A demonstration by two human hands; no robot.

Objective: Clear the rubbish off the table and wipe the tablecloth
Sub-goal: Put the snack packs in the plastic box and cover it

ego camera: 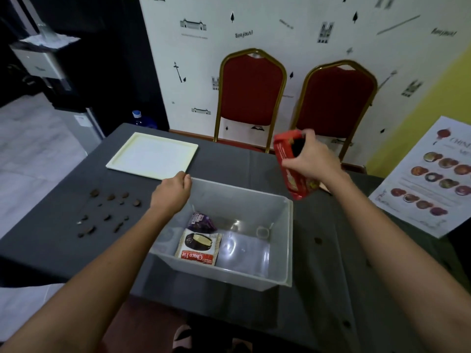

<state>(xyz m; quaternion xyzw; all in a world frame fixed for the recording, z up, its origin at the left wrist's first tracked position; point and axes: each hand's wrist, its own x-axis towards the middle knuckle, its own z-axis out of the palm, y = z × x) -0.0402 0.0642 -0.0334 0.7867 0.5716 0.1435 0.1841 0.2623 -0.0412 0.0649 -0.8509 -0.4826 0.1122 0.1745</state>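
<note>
The tablecloth [229, 159] is plain dark grey, the tray [153, 155] cream, the bin [280, 250] clear. The packet [293, 174] is red; the chairs [251, 90] are red with gold frames against white wallpaper [280, 21] printed with black landmarks.

The wrapper [198, 247] lying in the clear bin [286, 240] reads "Choco Pie" in white on a red band, upside down from this view, with a smaller word beside it that looks like "EURO". The purple packet [201, 222] just behind it carries lettering too small to read. The wallpaper [293, 24] says "Bonjour!" twice, once above the left red chair and once near the upper right corner; its other small captions are illegible. The menu sheet [433, 179] at the right begins "CH" at its top, the rest blurred. The red box [293, 171] in the right hand bears print that cannot be read.
</note>
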